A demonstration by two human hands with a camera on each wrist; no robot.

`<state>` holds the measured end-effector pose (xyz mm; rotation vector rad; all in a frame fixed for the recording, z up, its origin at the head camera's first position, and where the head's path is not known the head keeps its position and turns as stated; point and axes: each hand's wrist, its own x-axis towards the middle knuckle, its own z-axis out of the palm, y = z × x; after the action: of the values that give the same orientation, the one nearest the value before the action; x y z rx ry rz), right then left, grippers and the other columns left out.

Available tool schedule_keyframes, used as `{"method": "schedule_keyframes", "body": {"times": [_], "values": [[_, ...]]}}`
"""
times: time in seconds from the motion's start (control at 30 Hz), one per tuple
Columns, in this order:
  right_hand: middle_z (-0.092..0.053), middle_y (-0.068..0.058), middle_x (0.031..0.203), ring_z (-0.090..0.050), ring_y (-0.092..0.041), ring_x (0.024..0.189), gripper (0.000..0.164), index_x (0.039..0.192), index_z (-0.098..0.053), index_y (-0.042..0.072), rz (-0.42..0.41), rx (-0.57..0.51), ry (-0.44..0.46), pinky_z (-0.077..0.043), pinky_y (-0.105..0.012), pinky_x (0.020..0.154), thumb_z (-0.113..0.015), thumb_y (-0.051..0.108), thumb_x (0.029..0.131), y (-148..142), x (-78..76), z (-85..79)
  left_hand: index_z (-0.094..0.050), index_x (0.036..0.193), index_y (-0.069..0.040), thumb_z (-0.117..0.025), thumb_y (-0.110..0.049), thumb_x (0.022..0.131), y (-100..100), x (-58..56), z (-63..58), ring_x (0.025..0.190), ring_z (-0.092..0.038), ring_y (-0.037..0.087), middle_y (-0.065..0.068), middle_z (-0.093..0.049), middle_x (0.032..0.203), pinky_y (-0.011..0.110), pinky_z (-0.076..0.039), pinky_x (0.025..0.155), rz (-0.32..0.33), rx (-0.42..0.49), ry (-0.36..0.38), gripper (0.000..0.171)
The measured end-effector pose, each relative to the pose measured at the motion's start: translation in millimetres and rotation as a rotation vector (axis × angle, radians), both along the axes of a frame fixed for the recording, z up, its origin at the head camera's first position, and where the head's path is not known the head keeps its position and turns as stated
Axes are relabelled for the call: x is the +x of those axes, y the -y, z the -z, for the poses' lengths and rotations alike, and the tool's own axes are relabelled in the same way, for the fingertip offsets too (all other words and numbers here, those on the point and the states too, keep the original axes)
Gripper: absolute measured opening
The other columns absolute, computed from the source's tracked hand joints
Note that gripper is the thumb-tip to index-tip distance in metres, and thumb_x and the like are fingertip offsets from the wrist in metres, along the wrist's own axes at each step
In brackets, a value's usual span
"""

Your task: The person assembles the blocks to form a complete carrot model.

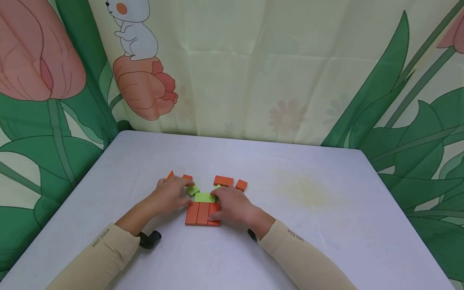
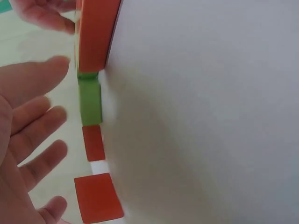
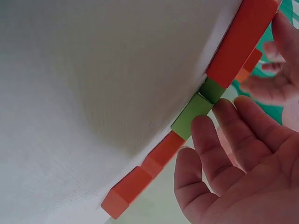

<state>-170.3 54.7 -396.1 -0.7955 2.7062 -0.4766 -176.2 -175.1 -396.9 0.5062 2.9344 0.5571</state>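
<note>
Orange blocks (image 1: 197, 213) lie side by side in a flat square on the white table. Behind them sits a bright green block (image 1: 204, 197), flanked by more green pieces. My left hand (image 1: 172, 195) hovers at the left of this group, next to a tilted green block (image 1: 193, 190); in the left wrist view its spread fingers (image 2: 42, 123) hold nothing. My right hand (image 1: 233, 204) is at the right side, its thumb at the orange square. In the right wrist view its fingertips touch or nearly touch a green block (image 3: 192, 114), which they partly cover.
Behind the right hand lie a longer orange block (image 1: 223, 181) and a small orange one (image 1: 241, 185). Beyond the left hand an orange triangle tip (image 1: 170, 174) and another orange piece (image 1: 187, 177) show. A printed curtain (image 1: 246, 72) hangs behind the table (image 1: 326, 233).
</note>
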Motion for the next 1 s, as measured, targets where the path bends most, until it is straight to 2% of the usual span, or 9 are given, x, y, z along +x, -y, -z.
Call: {"method": "schedule_keyframes", "body": {"times": [0.13,0.27,0.47,0.8,1.0], "values": [[-0.059,-0.002,0.132,-0.049,-0.024,0.125,0.068,0.139,-0.057,0.011,0.007,0.000,0.008,-0.042,-0.043,0.103,-0.080,0.043,0.084,0.3,0.1,-1.3,-0.061,0.134,-0.008,-0.079,-0.020,0.086,1.5,-10.2,-3.2,0.126,-0.049,0.034,0.008,-0.064,0.125,0.060,-0.031,0.099,-0.040,0.013,-0.025,0.053],[-0.059,-0.002,0.132,-0.049,-0.024,0.126,0.068,0.139,-0.057,0.011,0.015,0.001,0.018,-0.042,-0.043,0.103,-0.080,0.043,0.084,0.3,0.0,-2.4,-0.060,0.136,-0.008,-0.076,-0.018,0.089,3.1,-24.6,-6.7,0.127,-0.047,0.036,0.011,-0.062,0.128,0.061,-0.031,0.099,-0.064,-0.023,-0.006,0.050],[-0.060,-0.001,0.131,-0.050,-0.023,0.125,0.067,0.139,-0.057,0.011,0.012,0.009,0.016,-0.041,-0.042,0.104,-0.079,0.044,0.084,1.1,0.3,-1.6,-0.063,0.133,-0.008,-0.072,-0.016,0.092,11.1,-43.2,-3.6,0.126,-0.047,0.037,0.012,-0.064,0.125,0.062,-0.030,0.099,-0.092,-0.053,0.057,0.043],[-0.060,-0.001,0.131,-0.050,-0.023,0.124,0.068,0.139,-0.057,0.011,0.006,0.012,0.009,-0.041,-0.040,0.104,-0.080,0.043,0.084,1.4,1.8,-2.0,-0.066,0.127,-0.007,-0.070,-0.015,0.094,14.9,-48.7,-0.5,0.119,-0.050,0.035,0.010,-0.065,0.121,0.063,-0.029,0.100,-0.109,-0.054,0.090,0.035],[-0.060,-0.002,0.131,-0.050,-0.023,0.124,0.068,0.139,-0.057,0.011,0.011,0.018,0.007,-0.042,-0.041,0.104,-0.080,0.043,0.084,1.1,1.4,-1.4,-0.066,0.126,-0.005,-0.071,-0.013,0.092,14.7,-50.1,-0.2,0.117,-0.052,0.034,0.010,-0.065,0.118,0.062,-0.027,0.100,-0.103,-0.081,0.063,0.035]]}}
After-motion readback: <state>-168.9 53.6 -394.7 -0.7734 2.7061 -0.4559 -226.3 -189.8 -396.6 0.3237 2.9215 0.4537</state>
